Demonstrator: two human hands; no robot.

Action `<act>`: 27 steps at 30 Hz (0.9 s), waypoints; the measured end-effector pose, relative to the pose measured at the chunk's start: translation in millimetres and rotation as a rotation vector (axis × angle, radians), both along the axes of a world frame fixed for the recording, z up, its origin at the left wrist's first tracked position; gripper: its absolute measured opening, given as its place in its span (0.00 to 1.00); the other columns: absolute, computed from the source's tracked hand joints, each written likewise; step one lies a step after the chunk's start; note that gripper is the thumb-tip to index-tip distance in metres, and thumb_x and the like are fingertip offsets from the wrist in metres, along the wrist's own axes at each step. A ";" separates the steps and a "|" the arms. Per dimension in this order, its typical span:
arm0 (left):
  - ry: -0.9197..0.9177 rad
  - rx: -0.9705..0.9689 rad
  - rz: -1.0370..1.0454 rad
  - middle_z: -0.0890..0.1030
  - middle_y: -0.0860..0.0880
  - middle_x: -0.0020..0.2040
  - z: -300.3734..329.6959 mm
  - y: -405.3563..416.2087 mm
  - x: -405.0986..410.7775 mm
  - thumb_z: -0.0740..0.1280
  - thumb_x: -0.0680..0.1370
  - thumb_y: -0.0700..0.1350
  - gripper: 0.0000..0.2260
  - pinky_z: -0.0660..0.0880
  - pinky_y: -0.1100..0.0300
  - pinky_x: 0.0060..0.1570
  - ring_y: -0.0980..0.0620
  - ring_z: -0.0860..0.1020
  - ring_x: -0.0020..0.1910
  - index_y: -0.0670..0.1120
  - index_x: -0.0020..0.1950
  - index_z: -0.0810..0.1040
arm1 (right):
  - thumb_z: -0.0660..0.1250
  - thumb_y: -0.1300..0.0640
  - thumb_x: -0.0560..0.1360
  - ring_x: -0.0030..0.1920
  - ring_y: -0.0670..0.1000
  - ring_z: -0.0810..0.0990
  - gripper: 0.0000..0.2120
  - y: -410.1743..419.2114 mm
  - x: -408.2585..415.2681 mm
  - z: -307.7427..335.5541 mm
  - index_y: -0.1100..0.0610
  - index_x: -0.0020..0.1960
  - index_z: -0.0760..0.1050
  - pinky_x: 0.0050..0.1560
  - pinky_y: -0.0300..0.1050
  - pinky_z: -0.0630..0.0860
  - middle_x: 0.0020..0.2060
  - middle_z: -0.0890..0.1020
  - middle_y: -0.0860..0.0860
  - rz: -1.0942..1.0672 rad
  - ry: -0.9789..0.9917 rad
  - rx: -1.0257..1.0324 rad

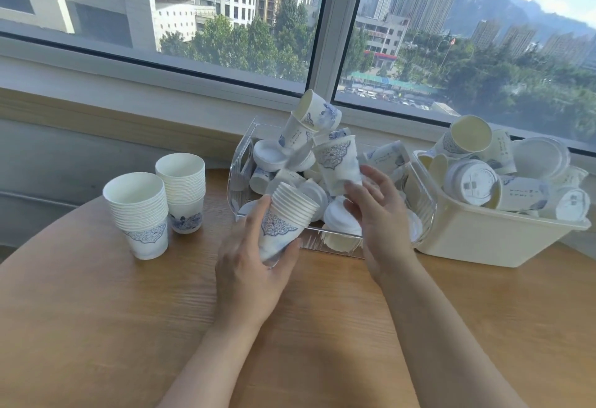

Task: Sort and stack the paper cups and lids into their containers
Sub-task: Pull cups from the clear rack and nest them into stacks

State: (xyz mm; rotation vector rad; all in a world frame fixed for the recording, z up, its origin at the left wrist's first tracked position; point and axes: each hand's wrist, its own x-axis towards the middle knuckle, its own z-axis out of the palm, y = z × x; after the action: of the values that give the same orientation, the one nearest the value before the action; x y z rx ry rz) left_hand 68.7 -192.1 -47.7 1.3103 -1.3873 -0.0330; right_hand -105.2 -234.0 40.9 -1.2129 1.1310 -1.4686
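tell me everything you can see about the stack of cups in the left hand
The stack of cups is a nest of white paper cups, roughly ten rolled rims showing in a tight spiral at the top. The outermost cup bears a blue ornamental medallion and a faint blue wash near its base. It is tilted, mouth pointing up and to the right, held above the wooden table just in front of the clear tray. The left hand grips its lower half, thumb on the right side; the base looks blurred.

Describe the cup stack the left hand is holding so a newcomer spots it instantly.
On the round wooden table, look just in front of the clear bin. The left hand grips a tilted cup stack; the two taller stacks to its left stand upright, untouched.
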 end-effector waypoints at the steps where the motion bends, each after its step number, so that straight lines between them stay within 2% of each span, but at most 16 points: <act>1: -0.003 -0.008 -0.001 0.84 0.49 0.59 0.2 0.5 -0.8 0.70 0.76 0.61 0.32 0.80 0.50 0.50 0.48 0.82 0.51 0.50 0.76 0.71 | 0.73 0.56 0.79 0.58 0.50 0.84 0.18 5.6 6.6 -3.9 0.48 0.67 0.77 0.62 0.47 0.77 0.60 0.85 0.52 0.043 -0.059 0.005; 4: -0.021 -0.032 -0.016 0.85 0.48 0.55 -0.3 -0.7 -1.5 0.72 0.76 0.60 0.31 0.81 0.48 0.48 0.46 0.83 0.49 0.49 0.76 0.72 | 0.72 0.58 0.79 0.59 0.52 0.84 0.19 15.4 22.9 -13.2 0.52 0.69 0.75 0.56 0.43 0.79 0.61 0.85 0.53 0.107 -0.138 0.001; 7: -0.047 -0.038 -0.021 0.84 0.49 0.59 -1.7 -1.1 -1.2 0.73 0.75 0.58 0.31 0.81 0.49 0.50 0.47 0.84 0.52 0.49 0.75 0.72 | 0.72 0.60 0.79 0.55 0.49 0.85 0.18 20.5 29.5 -20.2 0.53 0.68 0.76 0.49 0.39 0.80 0.60 0.85 0.54 0.105 -0.170 -0.005; 12: -0.068 -0.052 -0.036 0.84 0.50 0.61 -1.5 0.3 -2.8 0.76 0.75 0.55 0.30 0.80 0.52 0.53 0.49 0.83 0.54 0.48 0.75 0.74 | 0.69 0.61 0.81 0.58 0.48 0.84 0.19 23.0 31.7 -28.2 0.53 0.71 0.73 0.52 0.37 0.79 0.60 0.85 0.54 0.100 -0.118 -0.011; 18: -0.092 -0.055 -0.022 0.83 0.51 0.62 0.9 2.5 -1.3 0.77 0.74 0.53 0.30 0.78 0.55 0.55 0.51 0.82 0.56 0.48 0.74 0.75 | 0.64 0.64 0.83 0.59 0.44 0.83 0.32 20.4 26.0 -25.6 0.40 0.81 0.60 0.56 0.34 0.77 0.56 0.86 0.48 0.159 0.063 -0.074; 22: -0.117 -0.062 -0.032 0.83 0.52 0.62 1.1 2.9 -2.2 0.80 0.72 0.48 0.31 0.78 0.56 0.56 0.52 0.82 0.56 0.46 0.73 0.76 | 0.64 0.63 0.83 0.56 0.45 0.83 0.34 17.7 17.4 -23.0 0.35 0.80 0.59 0.55 0.40 0.78 0.54 0.86 0.48 0.155 0.181 -0.139; 25: -0.128 -0.076 -0.045 0.83 0.51 0.61 -0.8 2.6 -2.1 0.81 0.71 0.47 0.32 0.79 0.54 0.55 0.52 0.82 0.55 0.46 0.73 0.76 | 0.68 0.59 0.82 0.59 0.45 0.84 0.37 18.9 8.8 -19.3 0.31 0.80 0.56 0.57 0.39 0.78 0.56 0.87 0.47 0.125 0.313 -0.184; 27: -0.123 -0.080 -0.049 0.82 0.52 0.62 -1.3 2.4 -2.0 0.81 0.72 0.47 0.32 0.77 0.57 0.57 0.51 0.81 0.57 0.46 0.74 0.75 | 0.70 0.55 0.81 0.59 0.44 0.84 0.35 19.1 3.6 -16.6 0.30 0.79 0.59 0.58 0.40 0.77 0.55 0.87 0.46 0.109 0.378 -0.188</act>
State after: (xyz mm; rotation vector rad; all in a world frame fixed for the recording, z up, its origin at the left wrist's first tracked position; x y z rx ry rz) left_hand 66.8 -189.7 -49.0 1.2289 -1.5099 0.0702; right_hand -101.6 -215.0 24.2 -1.7100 1.1673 -1.3176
